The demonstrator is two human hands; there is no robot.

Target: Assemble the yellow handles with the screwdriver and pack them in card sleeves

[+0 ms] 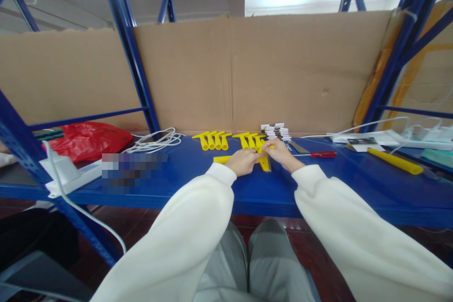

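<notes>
Close together over the blue shelf, both hands are on one yellow plastic scraper (264, 163). Its tube-like handle points left, and its wide head lies toward the right. My left hand (243, 161) closes around the part where handle and head meet. At the head's upper end, my right hand (279, 152) has thumb and fingers pinched together; whether a small piece sits in that pinch is hidden. Just behind the hands lie several yellow T-shaped scrapers (240, 139), partly covered by them. A second row of yellow scrapers (211, 140) lies to the left.
Behind my right hand is a stack of black-and-white packets (274, 131). A red-handled screwdriver (320, 154) lies to the right, then a long yellow handle (394, 160) and a power strip (417, 139). White cable (155, 141) and a red bag (88, 141) are left. Cardboard (283, 71) stands behind.
</notes>
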